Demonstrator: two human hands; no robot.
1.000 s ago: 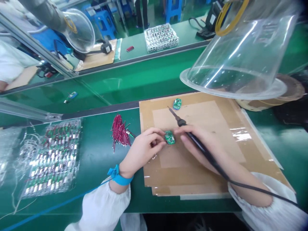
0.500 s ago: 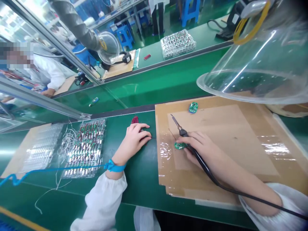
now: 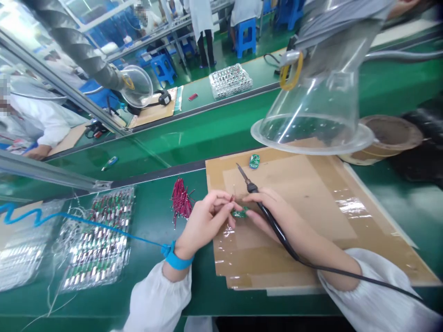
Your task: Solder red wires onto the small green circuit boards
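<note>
My right hand [image 3: 273,212] holds a black soldering iron [image 3: 266,212], its metal tip pointing up and away. Its fingertips also touch the edge of a small green circuit board [image 3: 240,212] over the brown cardboard mat [image 3: 325,230]. My left hand [image 3: 212,216], with a blue strap at the wrist, is closed in a pinch at the board's left side; a thin reddish piece shows between its fingertips. Left of this hand lies a pile of dark red wires [image 3: 180,200] on the green table. A second green board [image 3: 254,161] rests near the mat's far edge.
A clear funnel-shaped hood [image 3: 311,124] hangs over the mat's far side, beside a round brown container [image 3: 387,138]. Trays of small parts [image 3: 100,240] and tangled white wires lie at left. A metal frame post [image 3: 62,170] crosses the left. People in white sit and stand beyond.
My left hand has moved right from the red wires to the circuit board, with its fingertips now pinched. The wire pile is uncovered. The camera view has shifted, so the hood appears further left.
</note>
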